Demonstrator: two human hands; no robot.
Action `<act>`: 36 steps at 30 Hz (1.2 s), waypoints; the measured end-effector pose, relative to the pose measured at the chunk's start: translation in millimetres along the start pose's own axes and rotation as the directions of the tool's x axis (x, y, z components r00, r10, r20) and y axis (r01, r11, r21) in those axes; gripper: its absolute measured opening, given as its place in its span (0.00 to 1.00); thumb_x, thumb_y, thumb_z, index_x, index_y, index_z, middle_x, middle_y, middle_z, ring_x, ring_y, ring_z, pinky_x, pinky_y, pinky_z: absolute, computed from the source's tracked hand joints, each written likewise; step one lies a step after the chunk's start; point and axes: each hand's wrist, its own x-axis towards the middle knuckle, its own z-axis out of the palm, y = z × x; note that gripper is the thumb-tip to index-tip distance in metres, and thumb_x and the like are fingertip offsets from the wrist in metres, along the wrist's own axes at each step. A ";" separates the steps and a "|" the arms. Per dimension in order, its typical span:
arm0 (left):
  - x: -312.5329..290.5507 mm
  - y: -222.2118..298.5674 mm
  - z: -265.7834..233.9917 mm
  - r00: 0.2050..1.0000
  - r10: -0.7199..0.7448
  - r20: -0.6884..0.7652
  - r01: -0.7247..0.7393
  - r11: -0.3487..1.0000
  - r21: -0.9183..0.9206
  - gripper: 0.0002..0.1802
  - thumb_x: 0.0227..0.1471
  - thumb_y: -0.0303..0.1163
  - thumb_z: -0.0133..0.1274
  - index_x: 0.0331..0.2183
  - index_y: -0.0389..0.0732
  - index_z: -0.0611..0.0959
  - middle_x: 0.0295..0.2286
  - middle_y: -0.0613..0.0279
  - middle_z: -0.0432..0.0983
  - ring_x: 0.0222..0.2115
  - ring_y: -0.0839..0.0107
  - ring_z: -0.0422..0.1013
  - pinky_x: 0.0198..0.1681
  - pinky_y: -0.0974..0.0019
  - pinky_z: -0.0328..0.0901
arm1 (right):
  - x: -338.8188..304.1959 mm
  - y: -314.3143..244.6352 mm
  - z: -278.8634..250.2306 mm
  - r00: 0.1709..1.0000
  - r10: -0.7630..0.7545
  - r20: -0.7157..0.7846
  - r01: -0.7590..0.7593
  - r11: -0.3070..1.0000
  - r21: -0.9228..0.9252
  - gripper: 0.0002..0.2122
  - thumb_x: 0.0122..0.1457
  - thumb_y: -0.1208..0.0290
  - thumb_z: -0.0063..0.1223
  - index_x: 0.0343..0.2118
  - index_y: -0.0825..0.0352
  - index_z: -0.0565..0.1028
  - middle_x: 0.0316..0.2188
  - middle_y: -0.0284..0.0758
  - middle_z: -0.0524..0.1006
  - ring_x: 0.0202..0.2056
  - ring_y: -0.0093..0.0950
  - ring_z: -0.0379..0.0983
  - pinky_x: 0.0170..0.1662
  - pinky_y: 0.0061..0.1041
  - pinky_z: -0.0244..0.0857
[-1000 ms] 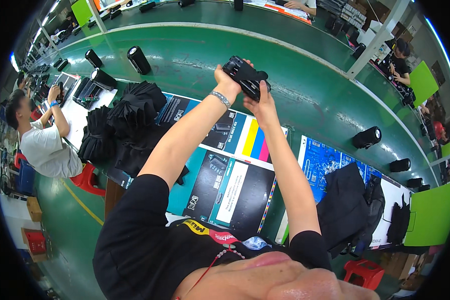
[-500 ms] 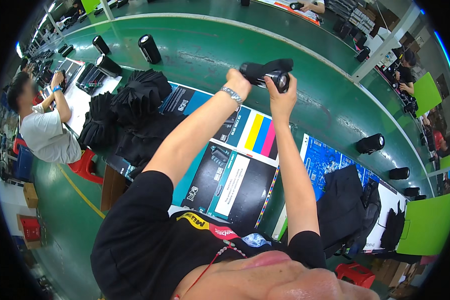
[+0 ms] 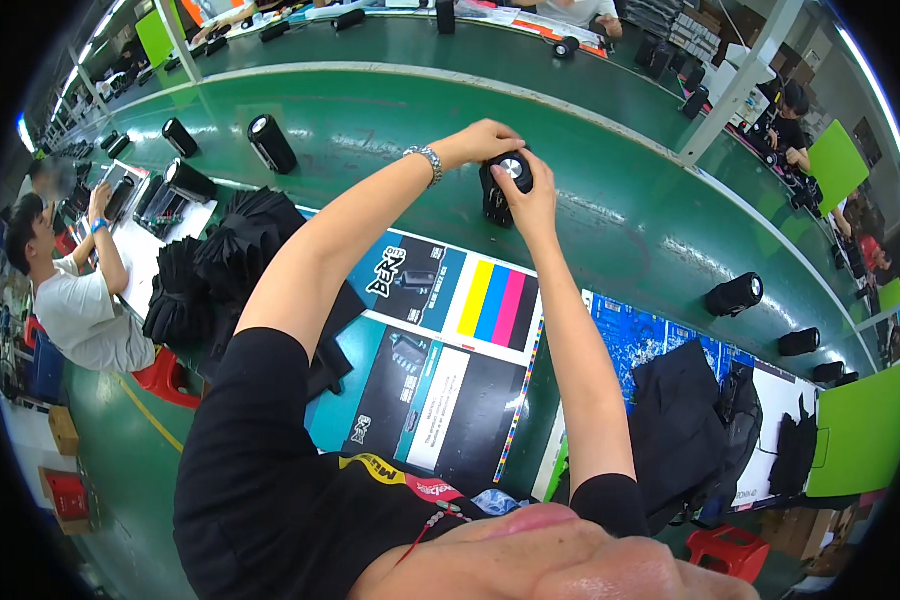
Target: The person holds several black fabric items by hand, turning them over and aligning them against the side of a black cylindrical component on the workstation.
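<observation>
A black cylindrical speaker (image 3: pixel 496 202) with a round silver-centred end facing up stands nearly upright, its lower end at the green belt. My left hand (image 3: pixel 482 142), a metal-band watch on its wrist, curls over the far side of its top. From the right, my right hand (image 3: pixel 532 192) grips the rim, the thumb against the round end. Both hands are closed on it, though the left fingertips are partly hidden. Nearer me, printed cardboard sheets (image 3: pixel 475 400) with colour bars cover the table.
Bunched black cloth bags (image 3: pixel 245 235) lie at the left, flat black bags (image 3: pixel 680 410) at the right. Other speakers (image 3: pixel 272 145) stand along the green belt (image 3: pixel 390 110). A person in a light shirt (image 3: pixel 100 310) works at the left; red stools (image 3: pixel 165 380) stand below.
The speaker has gone from lying sideways in my raised hands to nearly upright, lower and slightly left. The loose black flap over it no longer shows. Both hands have shifted left.
</observation>
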 end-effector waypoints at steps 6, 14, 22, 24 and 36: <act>18.5 7.7 -6.2 0.994 -0.022 0.109 0.004 0.987 0.158 0.19 0.49 0.43 0.58 0.25 0.35 0.83 0.17 0.66 0.73 0.18 0.76 0.65 0.21 0.71 0.61 | 3.3 27.0 1.4 0.932 0.361 0.020 -0.359 0.918 0.166 0.35 0.42 0.47 0.64 0.45 0.75 0.71 0.42 0.50 0.74 0.44 0.40 0.73 0.47 0.31 0.65; -28.9 39.0 18.6 0.879 0.437 -0.190 -0.382 0.884 0.268 0.14 0.48 0.36 0.59 0.25 0.33 0.81 0.20 0.58 0.74 0.21 0.74 0.68 0.25 0.69 0.63 | 16.0 28.0 -17.1 0.941 0.302 0.154 -0.334 0.900 0.279 0.23 0.47 0.53 0.63 0.35 0.72 0.75 0.27 0.37 0.78 0.28 0.23 0.73 0.32 0.23 0.66; -39.5 44.3 24.3 0.963 0.082 -0.257 -0.162 0.937 -0.310 0.20 0.55 0.47 0.52 0.36 0.38 0.83 0.30 0.61 0.78 0.30 0.75 0.71 0.35 0.69 0.66 | 27.0 34.0 -70.3 0.877 0.351 0.329 -0.478 0.719 0.504 0.44 0.53 0.30 0.34 0.56 0.72 0.62 0.53 0.41 0.67 0.57 0.30 0.58 0.60 0.36 0.43; -22.5 32.3 25.5 0.958 0.036 -0.283 -0.183 0.839 -0.512 0.24 0.56 0.49 0.49 0.39 0.36 0.81 0.33 0.59 0.77 0.33 0.74 0.71 0.38 0.68 0.66 | 46.4 25.4 -68.8 0.819 0.537 0.202 -0.546 0.622 0.561 0.50 0.51 0.25 0.21 0.56 0.75 0.62 0.55 0.44 0.66 0.59 0.33 0.57 0.59 0.50 0.41; 0.5 -24.6 117.5 0.982 -0.015 -0.188 -0.163 0.432 -0.887 0.36 0.59 0.56 0.34 0.34 0.31 0.81 0.30 0.56 0.79 0.30 0.72 0.73 0.37 0.72 0.67 | 26.1 62.0 -18.3 0.875 0.470 0.115 -0.390 0.544 0.742 0.24 0.63 0.52 0.38 0.31 0.72 0.76 0.30 0.37 0.77 0.31 0.26 0.72 0.37 0.24 0.65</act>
